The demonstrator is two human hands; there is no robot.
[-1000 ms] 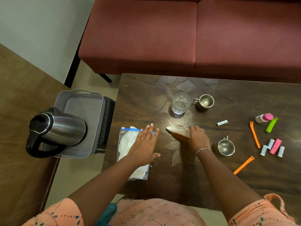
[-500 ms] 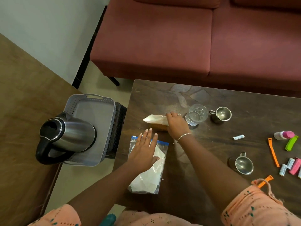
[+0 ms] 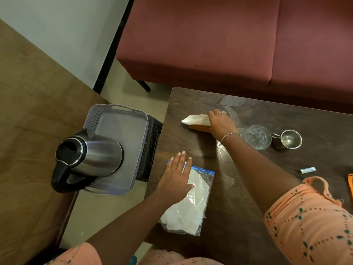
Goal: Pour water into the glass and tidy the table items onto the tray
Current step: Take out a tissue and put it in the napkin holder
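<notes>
My right hand (image 3: pixel 219 122) presses a folded white cloth (image 3: pixel 194 119) against the dark table (image 3: pixel 238 197), over an orange-brown patch at the far left part. My left hand (image 3: pixel 178 176) lies flat, fingers apart, on a clear zip bag (image 3: pixel 193 205) of white material near the table's left edge. A clear glass (image 3: pixel 257 137) with water stands right of my right wrist. The grey tray (image 3: pixel 118 129) sits left of the table, with a steel kettle (image 3: pixel 89 157) on its near end.
A steel cup (image 3: pixel 289 139) stands beside the glass. A small white tube (image 3: pixel 307 170) and an orange strip (image 3: pixel 350 186) lie at the right edge. A maroon sofa (image 3: pixel 229 44) runs behind the table. The tray rests on a black stool (image 3: pixel 152 142).
My right hand has slid the cloth away from me and leftward across the table, past the glass. My left hand stays on the zip bag. The view has shifted left.
</notes>
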